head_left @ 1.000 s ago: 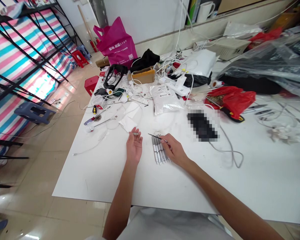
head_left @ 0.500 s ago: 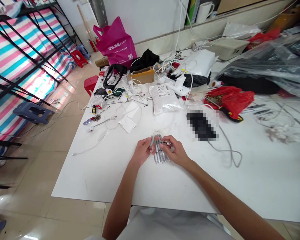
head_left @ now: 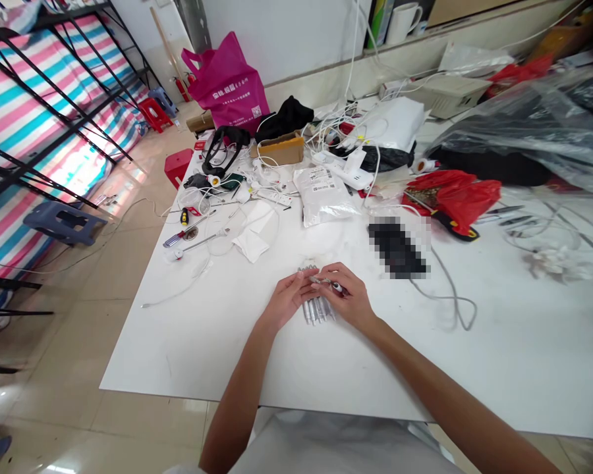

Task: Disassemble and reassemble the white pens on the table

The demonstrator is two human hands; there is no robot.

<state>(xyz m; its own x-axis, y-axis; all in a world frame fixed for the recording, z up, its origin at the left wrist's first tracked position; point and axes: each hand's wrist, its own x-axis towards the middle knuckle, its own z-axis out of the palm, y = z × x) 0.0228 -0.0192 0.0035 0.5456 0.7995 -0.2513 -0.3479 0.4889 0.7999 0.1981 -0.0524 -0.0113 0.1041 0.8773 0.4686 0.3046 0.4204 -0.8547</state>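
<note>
Silver pens (head_left: pixel 312 313) are lying side by side on the white table (head_left: pixel 178 349), their upper ends partly hidden beneath the hands. Both forearms are reaching forward from the near edge and angling inward, bringing the hands together just above the row. The left hand (head_left: pixel 287 296) is curling its fingers inward, pinching a small grey piece (head_left: pixel 315 280) between thumb and fingertips. The right hand (head_left: pixel 348 296) is bending at the knuckles, its closed fingers gripping a slim pen part (head_left: pixel 337 287) with a white and dark end. The fingertips of both hands are meeting, or nearly so; exact contact is hard to tell. Compared with a second ago, the left hand is no longer lying open, palm up, left of the pens; it is now working against the right, while the row is staying in place.
</note>
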